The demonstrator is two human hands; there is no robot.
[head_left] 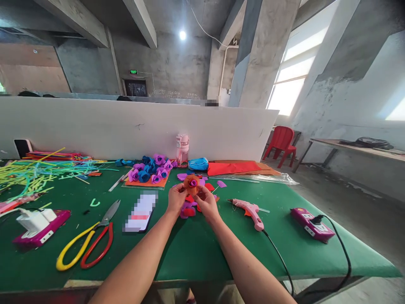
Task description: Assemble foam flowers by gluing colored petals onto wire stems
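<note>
Between my two hands is a paper flower [192, 184] with orange outer petals and a purple and red centre. My left hand [177, 197] pinches its left side, and my right hand [206, 200] grips it from the right and below. Red and purple loose petals [189, 211] lie on the table under and around my hands. Off to the right rests a pink glue gun [249, 210] with a black cord. Finished purple and blue flowers [150, 169] are heaped on orange paper behind my left hand.
Open-bladed scissors [100, 230] and a phone [141, 212] lie left on the green table [196, 257]. Purple power strips [311, 225] sit at both sides. Coloured stems [47, 169] spread at far left. A pink bottle [182, 150], blue roll [198, 164] and red paper [232, 168] line the white partition [142, 126].
</note>
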